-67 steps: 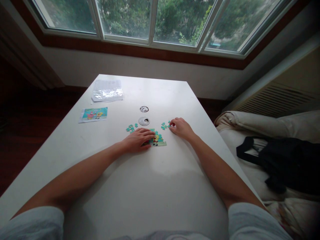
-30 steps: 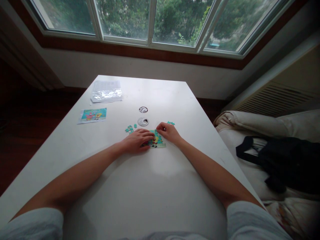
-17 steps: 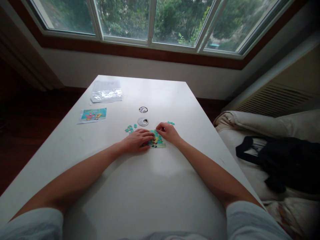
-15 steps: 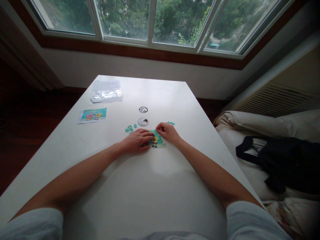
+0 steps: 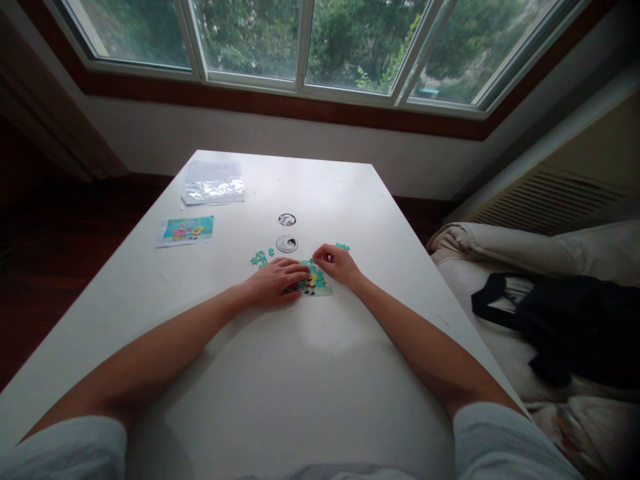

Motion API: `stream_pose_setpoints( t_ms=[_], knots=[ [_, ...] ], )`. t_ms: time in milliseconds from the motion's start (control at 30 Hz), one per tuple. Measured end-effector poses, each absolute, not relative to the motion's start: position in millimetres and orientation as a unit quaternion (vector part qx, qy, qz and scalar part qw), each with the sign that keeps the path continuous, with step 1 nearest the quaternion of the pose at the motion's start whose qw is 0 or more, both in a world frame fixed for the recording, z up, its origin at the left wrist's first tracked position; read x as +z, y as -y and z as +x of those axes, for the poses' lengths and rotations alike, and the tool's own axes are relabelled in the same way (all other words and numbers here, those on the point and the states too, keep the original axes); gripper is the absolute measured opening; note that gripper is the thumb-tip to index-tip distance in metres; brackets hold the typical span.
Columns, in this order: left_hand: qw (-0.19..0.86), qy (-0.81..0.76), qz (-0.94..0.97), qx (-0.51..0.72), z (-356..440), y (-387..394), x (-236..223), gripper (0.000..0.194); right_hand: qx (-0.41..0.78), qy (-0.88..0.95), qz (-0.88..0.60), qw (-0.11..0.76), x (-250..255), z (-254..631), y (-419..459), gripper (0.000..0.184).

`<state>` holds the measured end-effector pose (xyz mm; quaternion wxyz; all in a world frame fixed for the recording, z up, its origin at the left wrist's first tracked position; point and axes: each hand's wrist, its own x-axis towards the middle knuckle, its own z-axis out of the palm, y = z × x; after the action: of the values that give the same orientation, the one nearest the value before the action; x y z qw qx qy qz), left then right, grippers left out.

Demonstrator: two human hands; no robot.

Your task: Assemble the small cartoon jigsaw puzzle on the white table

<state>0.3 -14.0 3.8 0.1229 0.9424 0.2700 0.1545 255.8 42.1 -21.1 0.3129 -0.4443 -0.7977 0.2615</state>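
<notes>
A small, partly joined cartoon jigsaw puzzle [image 5: 314, 283] lies on the white table [image 5: 300, 373]. My left hand [image 5: 274, 280] rests flat on the puzzle's left part, fingers stretched out. My right hand [image 5: 338, 264] is at the puzzle's upper right edge, its fingertips pinched together on a teal puzzle piece that is too small to see well. Loose teal pieces [image 5: 260, 257] lie to the left of the puzzle, and a few more loose pieces [image 5: 343, 247] lie just behind my right hand.
Two round metal lids or discs [image 5: 287, 243] [image 5: 287, 219] lie behind the puzzle. A printed reference picture [image 5: 185, 230] and a clear plastic bag [image 5: 213, 183] lie at the far left. A black bag [image 5: 560, 320] rests on a cushioned seat to the right. Windows run along the far wall.
My right hand came from the loose pieces at the right over to the puzzle's upper edge, then stayed there with small finger movement. My left hand has kept still on the puzzle.
</notes>
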Motion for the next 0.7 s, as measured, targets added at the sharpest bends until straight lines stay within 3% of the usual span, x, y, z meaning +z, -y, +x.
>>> stream_pose_setpoints(
  t_ms=[700],
  knots=[
    [0.103,-0.263,0.948,0.149,0.8,13.7,0.1,0.045,0.124,0.855,-0.44,0.245,-17.8,251.1,-38.0,0.008]
  ],
)
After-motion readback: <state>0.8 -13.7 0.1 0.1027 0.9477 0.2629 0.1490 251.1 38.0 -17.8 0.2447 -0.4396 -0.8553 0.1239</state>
